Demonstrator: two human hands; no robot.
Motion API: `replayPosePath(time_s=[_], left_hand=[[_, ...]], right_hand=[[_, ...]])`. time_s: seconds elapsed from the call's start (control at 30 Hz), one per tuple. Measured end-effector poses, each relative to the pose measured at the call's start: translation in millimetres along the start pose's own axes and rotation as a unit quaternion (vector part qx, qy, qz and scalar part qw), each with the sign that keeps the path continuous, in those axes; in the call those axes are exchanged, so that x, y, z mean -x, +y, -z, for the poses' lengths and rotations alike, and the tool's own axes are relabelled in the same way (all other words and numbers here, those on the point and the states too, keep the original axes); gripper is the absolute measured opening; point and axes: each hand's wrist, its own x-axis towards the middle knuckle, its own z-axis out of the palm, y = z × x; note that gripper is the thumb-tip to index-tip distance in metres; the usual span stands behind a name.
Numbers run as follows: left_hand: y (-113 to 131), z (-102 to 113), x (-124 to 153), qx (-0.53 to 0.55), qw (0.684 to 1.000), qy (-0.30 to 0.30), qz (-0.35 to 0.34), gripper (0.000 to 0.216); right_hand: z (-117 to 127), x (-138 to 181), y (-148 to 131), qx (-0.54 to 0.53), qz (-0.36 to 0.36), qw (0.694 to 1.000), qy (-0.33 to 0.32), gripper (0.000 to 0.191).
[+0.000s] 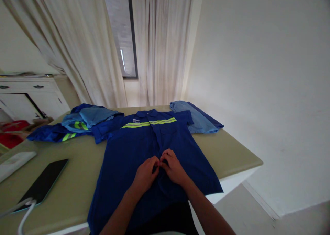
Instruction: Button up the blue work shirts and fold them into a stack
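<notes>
A dark blue short-sleeved work shirt (126,149) with a yellow-green reflective stripe across the chest lies spread front side up, its collar at the far end. Its lower hem hangs over the near table edge. At the front opening, my left hand (146,175) pinches the shirt's fabric with thumb and fingertips. Right beside it, my right hand (174,166) pinches the same placket, and the fingertips of both hands meet. Whatever small part lies between the fingers is hidden.
Crumpled blue clothes (90,120) lie at the table's left back, folded blue garments (197,118) at its right back. A black tablet (43,180) with a white cable (27,209) and a white device (15,163) sit left on the table (232,152). A wall stands right.
</notes>
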Motion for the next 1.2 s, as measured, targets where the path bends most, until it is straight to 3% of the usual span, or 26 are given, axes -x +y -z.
replayPosePath(time_s=[0.17,0.33,0.47,0.63,0.7,0.77,0.9,1.03,1.1,1.2], left_hand=[[5.5,-4.7,4.0,-0.119,0.993,0.003,-0.006,0.018],[7.8,-7.0,7.2,-0.206,0.978,0.030,-0.019,0.022],[8.5,-3.3,5.3,-0.186,0.982,0.014,-0.012,0.024],[5.4,1.0,4.4,-0.140,0.987,0.015,-0.078,0.022],[2.8,-1.1,6.4,-0.134,0.987,0.006,-0.089,0.027],[0.6,-4.5,10.0,-0.139,0.988,0.008,-0.064,0.036],[0.7,-2.4,11.9,-0.144,0.990,0.008,-0.009,0.035],[-0.9,21.8,-19.7,-0.079,0.993,-0.086,-0.005,0.024],[-6.5,34.4,-48.8,-0.084,0.988,-0.124,0.041,0.031],[-19.5,39.7,-89.6,-0.153,0.980,-0.081,0.103,0.028]], right_hand=[[-5.1,-4.7,13.4,-0.070,-0.054,0.996,-0.005,0.004],[1.9,-13.8,12.5,-0.055,-0.093,0.993,-0.052,0.011],[15.8,-35.7,4.9,0.011,-0.074,0.990,-0.118,0.025],[7.6,-82.7,-6.1,0.172,-0.029,0.983,-0.061,0.015],[-1.6,-98.9,-5.7,0.231,-0.060,0.967,-0.087,0.025],[-8.2,-109.4,0.0,0.255,-0.114,0.953,-0.113,0.023],[-7.0,-116.2,22.6,0.198,-0.176,0.961,-0.084,0.019],[3.6,-119.5,44.1,0.095,-0.194,0.975,-0.058,0.015],[7.0,-121.7,50.4,0.046,-0.208,0.976,-0.052,0.016],[8.1,-123.8,55.5,-0.005,-0.214,0.976,-0.044,0.016]])
